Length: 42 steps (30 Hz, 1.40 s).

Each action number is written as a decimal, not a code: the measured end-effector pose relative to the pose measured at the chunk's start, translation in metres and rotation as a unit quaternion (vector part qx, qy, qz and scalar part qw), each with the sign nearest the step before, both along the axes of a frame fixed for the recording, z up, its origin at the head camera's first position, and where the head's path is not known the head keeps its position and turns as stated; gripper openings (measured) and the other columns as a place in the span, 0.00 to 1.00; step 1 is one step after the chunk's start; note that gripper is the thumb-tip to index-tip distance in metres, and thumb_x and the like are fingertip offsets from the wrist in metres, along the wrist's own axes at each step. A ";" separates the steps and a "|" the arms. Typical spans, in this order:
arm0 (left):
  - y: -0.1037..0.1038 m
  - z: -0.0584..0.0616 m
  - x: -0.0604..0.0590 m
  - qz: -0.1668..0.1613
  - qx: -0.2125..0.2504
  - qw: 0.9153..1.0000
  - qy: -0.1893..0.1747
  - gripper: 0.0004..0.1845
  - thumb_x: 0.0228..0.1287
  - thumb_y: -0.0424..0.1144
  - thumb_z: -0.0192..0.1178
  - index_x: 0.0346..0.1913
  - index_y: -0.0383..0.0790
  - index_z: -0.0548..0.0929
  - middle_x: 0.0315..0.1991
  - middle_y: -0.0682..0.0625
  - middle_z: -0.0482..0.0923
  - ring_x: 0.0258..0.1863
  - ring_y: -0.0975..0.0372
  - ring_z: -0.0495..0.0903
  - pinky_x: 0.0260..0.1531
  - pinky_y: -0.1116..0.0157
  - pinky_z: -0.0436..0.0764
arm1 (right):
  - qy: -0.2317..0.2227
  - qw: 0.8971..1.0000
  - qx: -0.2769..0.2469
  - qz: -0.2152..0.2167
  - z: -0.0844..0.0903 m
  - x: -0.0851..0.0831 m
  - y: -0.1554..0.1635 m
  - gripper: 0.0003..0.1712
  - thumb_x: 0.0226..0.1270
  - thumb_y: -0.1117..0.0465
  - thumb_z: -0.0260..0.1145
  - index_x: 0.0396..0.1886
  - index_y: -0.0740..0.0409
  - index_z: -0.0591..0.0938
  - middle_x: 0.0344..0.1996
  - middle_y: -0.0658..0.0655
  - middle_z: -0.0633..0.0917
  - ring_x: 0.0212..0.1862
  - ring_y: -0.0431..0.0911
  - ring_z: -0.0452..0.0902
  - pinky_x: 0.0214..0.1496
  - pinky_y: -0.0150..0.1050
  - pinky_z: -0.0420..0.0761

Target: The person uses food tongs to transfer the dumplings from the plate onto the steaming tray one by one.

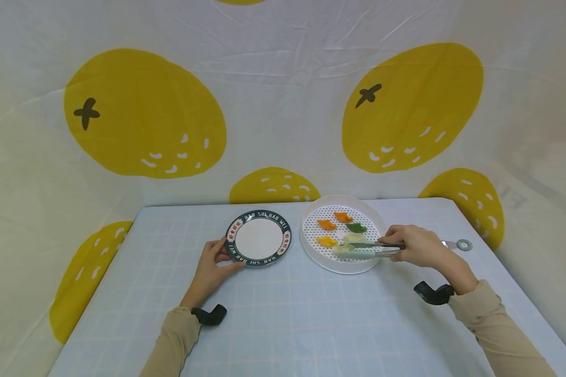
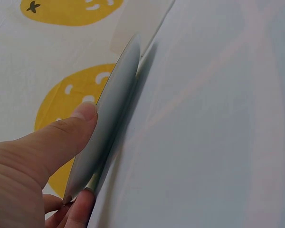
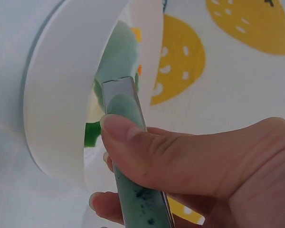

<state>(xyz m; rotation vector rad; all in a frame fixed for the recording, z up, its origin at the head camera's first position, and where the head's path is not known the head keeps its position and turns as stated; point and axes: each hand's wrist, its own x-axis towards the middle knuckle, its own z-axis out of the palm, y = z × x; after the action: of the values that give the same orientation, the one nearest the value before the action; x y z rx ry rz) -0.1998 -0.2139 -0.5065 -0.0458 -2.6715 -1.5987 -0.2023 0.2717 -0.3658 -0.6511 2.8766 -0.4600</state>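
Observation:
My left hand (image 1: pixel 210 271) holds a round plate (image 1: pixel 285 240) by its left edge. The plate has a dark lettered rim and a white middle. In the left wrist view, the thumb lies on one face and the fingers reach under the plate's edge (image 2: pixel 111 114). With my right hand (image 1: pixel 420 246) I grip tongs (image 1: pixel 382 254) with pale green heads, low over a white perforated steamer basket (image 1: pixel 339 268). A pale dumpling (image 1: pixel 343 248) shows at the tong heads; whether it is pinched is unclear. Around it lie orange dumplings (image 1: pixel 327 224), a yellow dumpling (image 1: pixel 327 241), a green dumpling (image 1: pixel 357 228) and another pale dumpling (image 1: pixel 355 237).
A pale checked cloth covers the table (image 1: pixel 283 319). The plate and basket stand side by side near its back edge. Behind rises a white curtain (image 1: pixel 283 120) printed with yellow fruit. Dark wrist-worn cameras (image 1: pixel 434 293) sit at both cuffs.

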 end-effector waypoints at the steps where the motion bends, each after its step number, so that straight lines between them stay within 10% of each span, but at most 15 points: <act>1: 0.000 0.000 0.000 0.000 -0.001 1.000 -0.001 0.57 0.48 0.52 0.78 0.77 0.37 0.58 0.61 0.46 0.63 0.52 0.56 0.75 0.58 0.60 0.79 | 0.001 1.000 0.003 0.003 0.000 -0.001 0.000 0.23 0.52 0.67 0.75 0.52 0.58 0.87 0.43 0.54 0.84 0.36 0.46 0.73 0.30 0.35 0.72; 20: 0.001 -0.001 0.000 0.006 0.013 1.000 0.009 0.56 0.48 0.48 0.79 0.75 0.33 0.59 0.60 0.44 0.63 0.50 0.55 0.77 0.55 0.65 0.79 | 0.009 1.000 -0.014 0.006 0.019 0.005 0.010 0.27 0.53 0.63 0.78 0.55 0.59 0.85 0.44 0.53 0.84 0.35 0.45 0.73 0.30 0.35 0.75; 42: 0.001 0.000 0.001 0.004 0.020 1.000 0.002 0.56 0.48 0.48 0.79 0.76 0.34 0.59 0.60 0.44 0.63 0.51 0.55 0.76 0.57 0.62 0.79 | 0.117 0.968 -0.223 -0.017 -0.002 0.053 -0.078 0.31 0.51 0.72 0.78 0.58 0.69 0.81 0.46 0.58 0.81 0.38 0.47 0.74 0.30 0.29 0.79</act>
<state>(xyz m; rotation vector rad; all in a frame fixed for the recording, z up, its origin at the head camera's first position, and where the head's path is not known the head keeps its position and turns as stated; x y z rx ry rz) -0.1988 -0.2129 -0.5062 -0.0371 -2.6326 -1.6458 -0.1496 0.1934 -0.3674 -0.7648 3.0238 -1.1280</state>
